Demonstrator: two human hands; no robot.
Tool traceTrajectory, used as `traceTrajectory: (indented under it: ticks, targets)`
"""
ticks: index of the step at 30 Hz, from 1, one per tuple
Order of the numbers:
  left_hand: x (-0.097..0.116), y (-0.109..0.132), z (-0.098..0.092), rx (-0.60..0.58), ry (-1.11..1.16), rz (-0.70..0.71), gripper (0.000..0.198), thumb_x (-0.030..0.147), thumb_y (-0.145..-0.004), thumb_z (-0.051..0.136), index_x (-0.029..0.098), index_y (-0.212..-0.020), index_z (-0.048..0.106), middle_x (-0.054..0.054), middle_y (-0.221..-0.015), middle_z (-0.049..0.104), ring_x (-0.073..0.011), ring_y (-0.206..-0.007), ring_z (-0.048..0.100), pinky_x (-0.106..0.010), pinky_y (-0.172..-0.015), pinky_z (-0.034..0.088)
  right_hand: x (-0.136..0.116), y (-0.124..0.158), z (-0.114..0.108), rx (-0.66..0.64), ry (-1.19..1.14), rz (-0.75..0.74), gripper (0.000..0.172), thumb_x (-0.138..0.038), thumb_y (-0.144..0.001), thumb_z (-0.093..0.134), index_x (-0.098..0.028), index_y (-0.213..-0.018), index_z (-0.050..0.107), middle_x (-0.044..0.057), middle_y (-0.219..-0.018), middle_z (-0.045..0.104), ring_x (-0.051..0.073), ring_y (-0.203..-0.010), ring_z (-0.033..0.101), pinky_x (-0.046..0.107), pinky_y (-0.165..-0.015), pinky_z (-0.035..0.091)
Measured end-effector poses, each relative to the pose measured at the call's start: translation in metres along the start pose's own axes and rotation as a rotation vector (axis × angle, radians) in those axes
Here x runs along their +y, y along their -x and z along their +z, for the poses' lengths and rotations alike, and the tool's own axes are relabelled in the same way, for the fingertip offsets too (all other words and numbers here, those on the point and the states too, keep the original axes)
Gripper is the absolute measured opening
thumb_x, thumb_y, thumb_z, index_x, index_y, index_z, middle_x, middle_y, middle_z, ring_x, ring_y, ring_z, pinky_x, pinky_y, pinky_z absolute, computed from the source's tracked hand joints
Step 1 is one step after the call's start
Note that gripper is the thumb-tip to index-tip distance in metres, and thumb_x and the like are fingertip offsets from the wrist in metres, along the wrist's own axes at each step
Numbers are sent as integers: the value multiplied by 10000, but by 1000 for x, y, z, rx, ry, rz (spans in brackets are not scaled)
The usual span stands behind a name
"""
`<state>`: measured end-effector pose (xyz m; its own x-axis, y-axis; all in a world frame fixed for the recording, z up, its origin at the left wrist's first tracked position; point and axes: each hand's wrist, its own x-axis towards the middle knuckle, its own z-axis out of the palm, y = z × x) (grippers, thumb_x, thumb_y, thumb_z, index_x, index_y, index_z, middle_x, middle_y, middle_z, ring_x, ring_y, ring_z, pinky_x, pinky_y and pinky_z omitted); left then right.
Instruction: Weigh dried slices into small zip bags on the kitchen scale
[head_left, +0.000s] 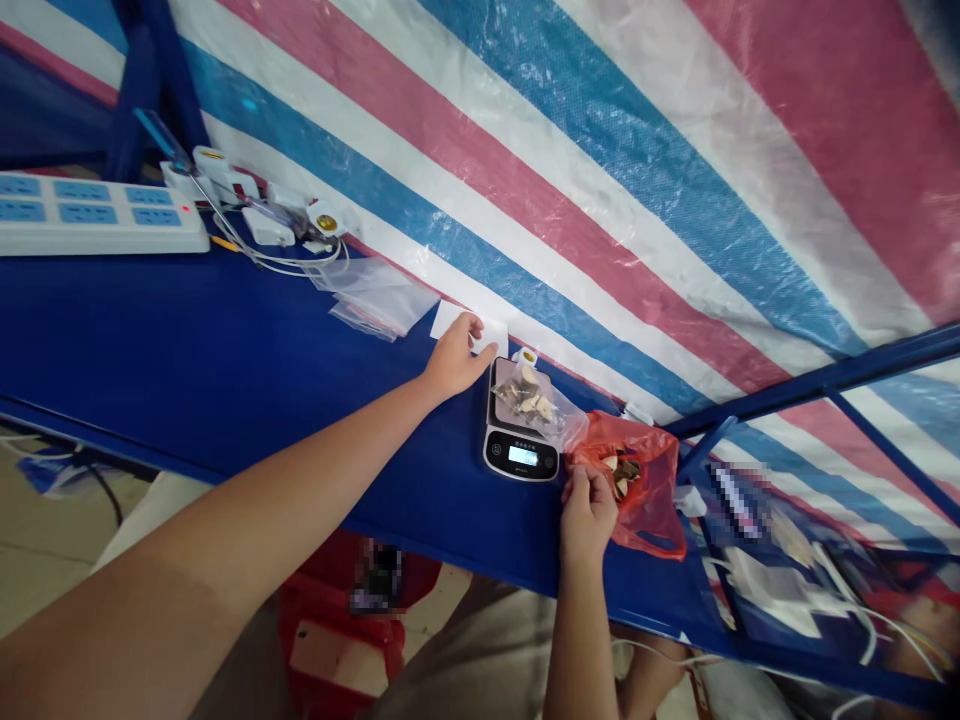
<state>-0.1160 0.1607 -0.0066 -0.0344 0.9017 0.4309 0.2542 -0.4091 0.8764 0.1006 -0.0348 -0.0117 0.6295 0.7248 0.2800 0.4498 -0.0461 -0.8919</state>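
A black-and-silver digital scale (520,462) with a lit display stands on the blue table. On its pan lies a clear plastic bag (531,400) of pale, dark-edged dried slices, its loose end hanging toward the right. My left hand (454,358) is just left of the scale, above a white card (444,318), thumb and curled fingers apart with nothing seen between them. At the scale's right, my right hand (589,508) pinches the near edge of a red plastic bag (651,505). More of the slices (624,472) show inside this bag; my fingertips are partly hidden.
Flat clear plastic bags (390,295) lie left of the card. Farther left are white cables (300,262) and a power strip (97,215). A striped tarp (525,200) walls the back. Beneath the table is a red stool (337,625); clutter fills the right side.
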Motion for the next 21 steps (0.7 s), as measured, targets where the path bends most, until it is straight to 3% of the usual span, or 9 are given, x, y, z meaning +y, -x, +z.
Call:
traceTrajectory:
  ticks: [3, 6, 9, 13, 17, 21]
  targets:
    - [2, 1, 0, 114, -16, 57, 470, 372, -813, 695, 207, -1183, 457, -128, -1265, 562, -240, -1119, 554, -388, -966, 447, 1, -1, -2, -14, -12, 15, 355, -535, -863, 640, -180, -849, 654, -46, -576, 505, 126, -514, 454, 259, -506, 382]
    - [6, 1, -3, 150, -6, 77, 466, 399, -823, 689, 210, -1177, 452, -134, -1289, 549, -253, -1191, 527, -410, -1030, 414, 2, -1, -2, -21, -5, 17, 362, -541, -856, 646, -179, -851, 658, -46, -582, 509, 128, -518, 456, 262, -516, 379]
    - [11, 2, -7, 143, 62, 58, 335, 454, -831, 668, 217, -975, 479, -54, -1004, 601, -184, -926, 582, -329, -828, 464, 1, -1, -3, -33, 21, 10, 366, -543, -860, 637, -179, -828, 655, -44, -589, 514, 129, -530, 461, 264, -538, 388]
    - [18, 4, -12, 155, 60, -11, 471, 522, -793, 696, 226, -650, 358, 51, -593, 392, -104, -566, 382, -295, -606, 360, 1, 0, -4, -35, 66, -1, 373, -545, -862, 631, -179, -795, 657, -38, -587, 523, 138, -550, 481, 272, -570, 405]
    - [19, 5, -12, 106, 41, -79, 642, 548, -765, 708, 229, -556, 192, 57, -542, 200, -90, -532, 221, -308, -534, 220, 3, 0, -4, -35, 71, -3, 397, -566, -862, 630, -174, -823, 677, -35, -587, 540, 145, -555, 493, 275, -577, 409]
    - [15, 2, -10, -49, 2, -82, 559, 405, -820, 605, 221, -513, 175, 40, -523, 172, -97, -530, 209, -308, -534, 214, 5, -1, -5, -40, 74, -12, 407, -575, -865, 626, -173, -834, 685, -34, -582, 540, 149, -557, 493, 279, -586, 414]
